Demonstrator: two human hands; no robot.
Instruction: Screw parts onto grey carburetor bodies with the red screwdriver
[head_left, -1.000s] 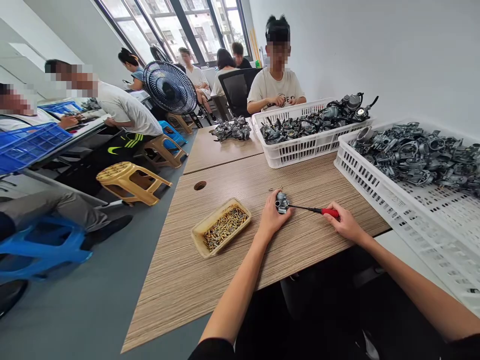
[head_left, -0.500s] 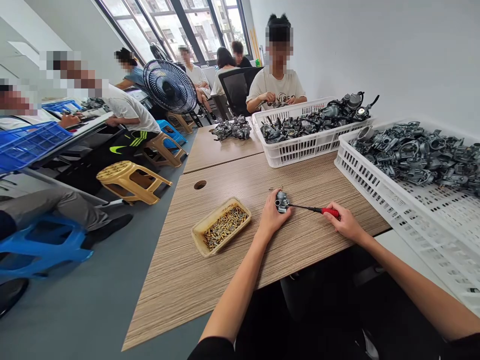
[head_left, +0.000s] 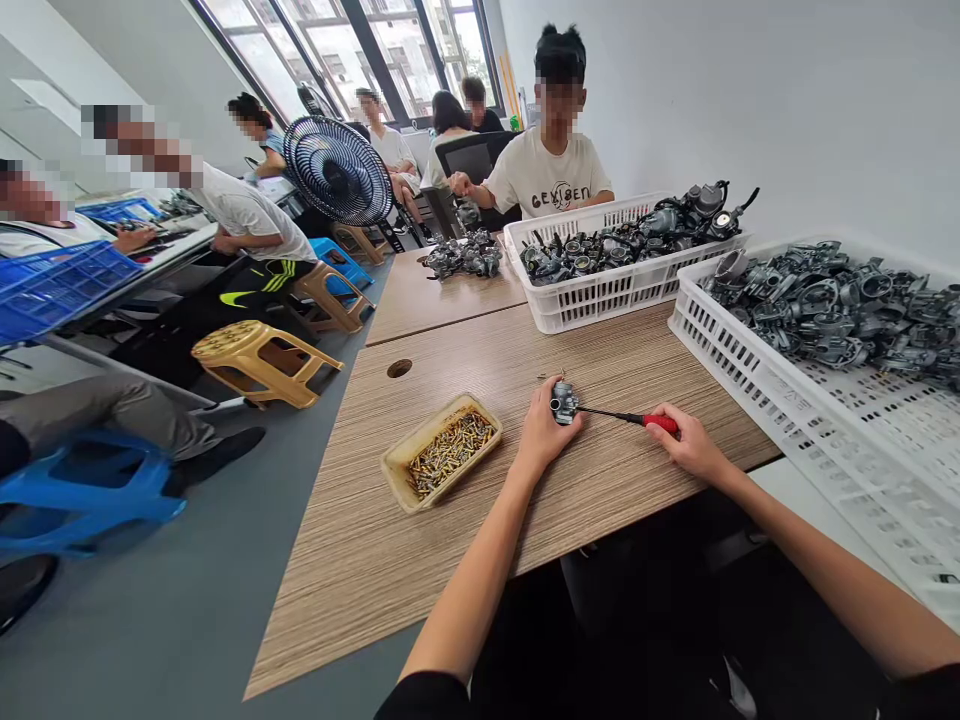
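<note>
The wood-grain table [head_left: 337,560] carries the work; a large white crate [head_left: 787,415], part-filled with grey metal castings [head_left: 832,305], stands along its right edge. A second white crate [head_left: 637,290], filled with carburetor-like assemblies [head_left: 600,250], is set at the far edge, towards the far right corner. The yellowed tray [head_left: 399,478] lies at an angle, nearer the left edge than the right. The left hand [head_left: 544,435] is closed around a metal body [head_left: 566,404] — located right of the tray, between the near and far edges, its round bore facing the operator. The right hand [head_left: 686,445], near the near right corner, grips the red handle of a screwdriver [head_left: 628,416]; the shaft runs leftward to the right side of the body — tip engagement cannot be determined. Small brass-coloured screws [head_left: 454,448] fill the tray's bottom
</note>
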